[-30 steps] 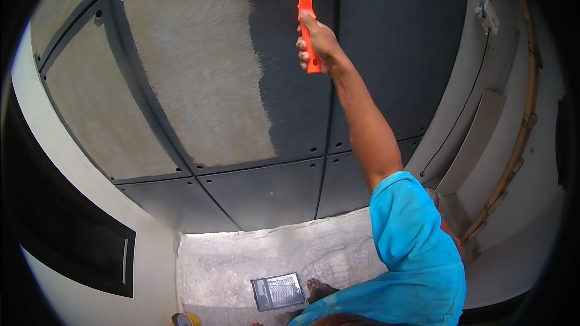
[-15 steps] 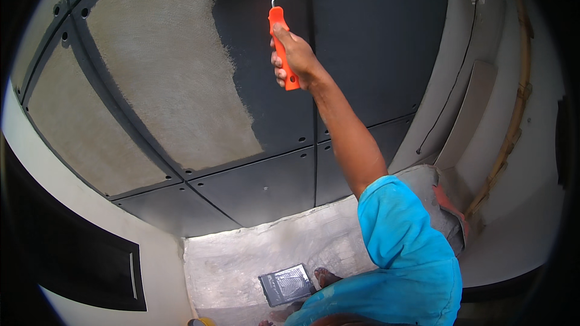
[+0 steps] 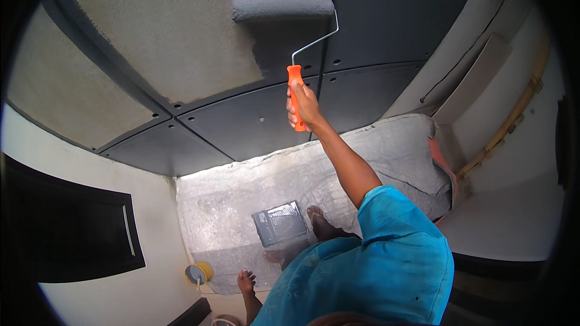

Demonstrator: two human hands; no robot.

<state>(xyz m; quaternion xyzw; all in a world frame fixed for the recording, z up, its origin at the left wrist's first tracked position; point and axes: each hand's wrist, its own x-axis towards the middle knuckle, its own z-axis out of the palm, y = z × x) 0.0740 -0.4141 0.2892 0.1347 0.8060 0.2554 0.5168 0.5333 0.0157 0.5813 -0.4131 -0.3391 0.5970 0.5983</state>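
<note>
My right hand (image 3: 306, 107) is wrapped round the orange handle of a paint roller (image 3: 284, 9), thumb along the grip. The roller's long grey sleeve lies against the wall panel (image 3: 163, 30), over the border between its dark grey paint and its bare beige-grey part. A bent metal rod joins sleeve and handle. Low in the view my left hand (image 3: 246, 281) hangs beside my body, fingers apart, holding nothing I can see. The black paint tray (image 3: 281, 224), wet with grey paint, lies on the floor sheet in front of my feet.
A pale, stained sheet (image 3: 211, 205) covers the floor. A yellow bucket (image 3: 198, 273) with grey contents and a stick-like handle stands at lower left. A dark rectangular panel (image 3: 72, 223) is set in the left wall. On the right are a hanging cable (image 3: 465, 48) and a bamboo pole (image 3: 507, 124).
My right hand has brought the roller down the wall, so its sleeve now shows fully. The view has tilted downward, revealing more floor, the bucket and my left hand.
</note>
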